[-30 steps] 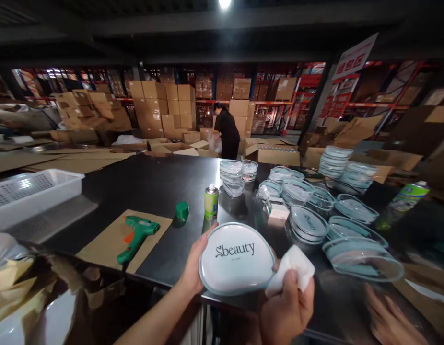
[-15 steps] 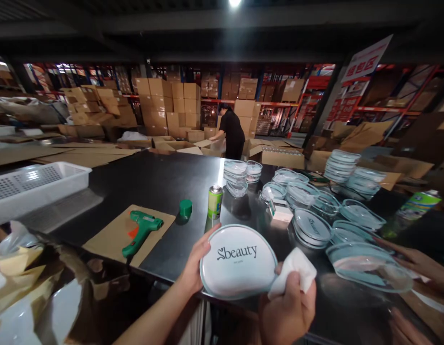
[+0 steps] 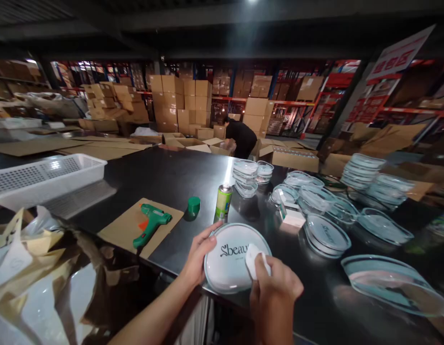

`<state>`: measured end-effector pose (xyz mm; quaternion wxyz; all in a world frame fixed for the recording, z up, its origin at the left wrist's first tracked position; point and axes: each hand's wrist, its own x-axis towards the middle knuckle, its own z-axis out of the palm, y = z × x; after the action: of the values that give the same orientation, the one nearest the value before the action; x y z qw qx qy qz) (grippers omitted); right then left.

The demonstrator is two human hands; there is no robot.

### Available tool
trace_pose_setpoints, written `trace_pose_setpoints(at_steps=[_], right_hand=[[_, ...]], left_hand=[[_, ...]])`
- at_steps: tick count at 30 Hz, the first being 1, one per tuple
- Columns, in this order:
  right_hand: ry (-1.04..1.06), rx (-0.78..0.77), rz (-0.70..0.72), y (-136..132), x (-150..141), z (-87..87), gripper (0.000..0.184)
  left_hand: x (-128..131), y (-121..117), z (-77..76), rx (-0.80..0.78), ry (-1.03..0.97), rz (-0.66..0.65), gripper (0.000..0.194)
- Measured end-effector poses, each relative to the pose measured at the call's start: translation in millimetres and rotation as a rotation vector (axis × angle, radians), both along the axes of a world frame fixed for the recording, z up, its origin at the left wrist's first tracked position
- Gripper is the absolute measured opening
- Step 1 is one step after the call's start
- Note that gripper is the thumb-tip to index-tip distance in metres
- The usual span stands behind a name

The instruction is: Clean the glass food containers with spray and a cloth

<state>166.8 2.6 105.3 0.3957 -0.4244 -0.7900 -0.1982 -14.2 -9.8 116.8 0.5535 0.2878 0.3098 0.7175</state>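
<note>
While the left hand (image 3: 196, 257) clasps the left rim of a rounded, teal-edged case (image 3: 225, 277), its thumb over the front, the right hand (image 3: 277, 286) pinches a folded white cloth (image 3: 251, 260) and lays it against the right part of the case's face, covering the end of the dark lettering. The case is tilted up at the lower centre of the frame, by the near edge of the dark table (image 3: 157, 175). Just beyond it stands a green spray can (image 3: 223, 202), with a green cap (image 3: 193, 206) to its left. Farther left, a green glue gun (image 3: 150, 225) lies on a cardboard sheet (image 3: 116, 231), and a white perforated basket (image 3: 87, 175) sits at the left side. Right of the can are stacked clear cases (image 3: 245, 168), a small white box (image 3: 294, 216) and a short pile of lettered cases (image 3: 327, 235); a larger clear case (image 3: 391, 285) lies at the lower right. Crumpled wrapping (image 3: 76, 292) fills the lower left corner. Past the table, a person in black (image 3: 242, 138) bends near open cartons, before stacked boxes (image 3: 173, 98) and red-beamed racks (image 3: 294, 103).
</note>
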Motion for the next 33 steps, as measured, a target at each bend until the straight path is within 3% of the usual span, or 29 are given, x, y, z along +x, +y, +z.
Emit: trace_pose_setpoints(at_steps=[5, 9, 14, 19, 23, 25, 30, 33], right_hand=[[-0.008, 0.041, 0.209, -25, -36, 7.0, 0.031], [-0.022, -0.008, 0.347, -29, -33, -0.3, 0.031], [-0.007, -0.043, 0.195, -22, -32, 9.9, 0.028], [0.031, -0.003, 0.382, -30, -46, 9.9, 0.030], [0.031, -0.041, 0.156, -22, -43, 15.5, 0.029], [0.072, -0.075, 0.106, -22, -48, 21.6, 0.028], [0.074, -0.051, 0.293, -31, -55, 25.0, 0.029], [0.063, 0.004, 0.119, -27, -52, 24.5, 0.030]], left_hand=[[4, 0, -0.8, -0.046, 0.004, 0.017, 0.051], [-1, 2, -3.3, -0.042, -0.017, 0.018, 0.053], [-1, 2, -5.3, -0.040, 0.008, 0.030, 0.054], [-3, 4, -7.0, -0.048, 0.049, 0.024, 0.054], [-4, 2, -8.7, -0.001, 0.042, -0.015, 0.053], [-3, 1, -8.9, -0.002, 0.043, 0.005, 0.051], [-4, 0, -7.3, -0.001, 0.034, 0.017, 0.051], [-3, 1, -7.3, 0.013, 0.057, 0.019, 0.051]])
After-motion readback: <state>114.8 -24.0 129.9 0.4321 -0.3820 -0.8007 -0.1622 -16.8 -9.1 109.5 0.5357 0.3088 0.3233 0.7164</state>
